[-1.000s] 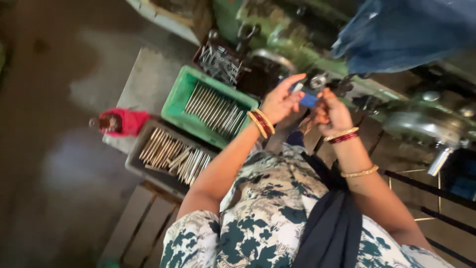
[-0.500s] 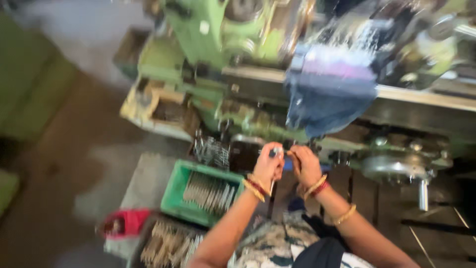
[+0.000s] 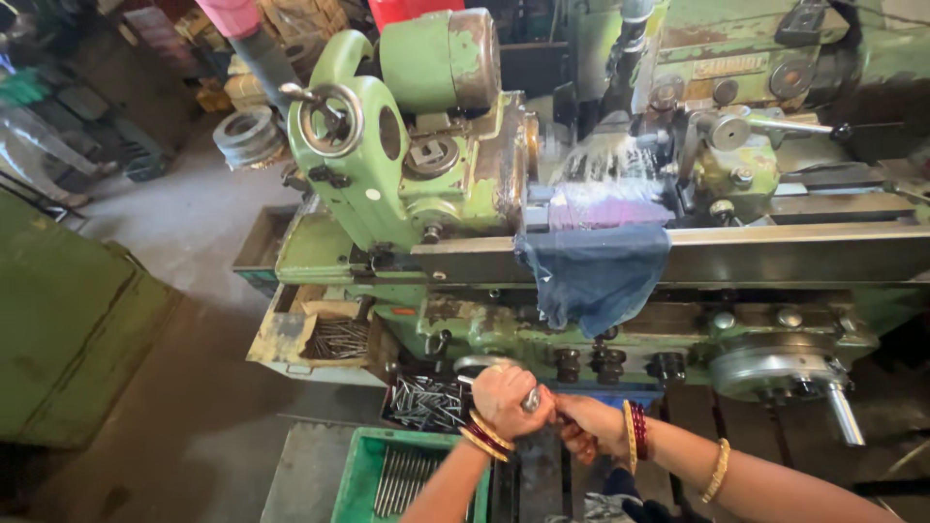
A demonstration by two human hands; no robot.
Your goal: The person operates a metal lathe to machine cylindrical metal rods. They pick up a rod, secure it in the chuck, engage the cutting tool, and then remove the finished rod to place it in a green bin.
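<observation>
both hands are meeting low in front of a green lathe (image 3: 426, 184), just under its row of dark knobs (image 3: 608, 365). the left hand (image 3: 509, 399) is clenching around a small shiny metal piece (image 3: 531, 398), only a silvery tip showing past the knuckles, and the right hand (image 3: 587, 426) is closing in against it from the other side; whether it is gripping the same piece i cannot tell. the piece is looking smooth, bright and short, mostly buried in the fist. below the wrists a green crate (image 3: 360, 477) of long steel rods (image 3: 399, 476) is sitting, with a heap of loose pins (image 3: 426, 402) just beyond. i am thinking a slick, oily part could be slipping out and dropping among those pins, and bangles (image 3: 487, 436) or the hanging blue cloth (image 3: 593, 276) could be catching on the machine.
</observation>
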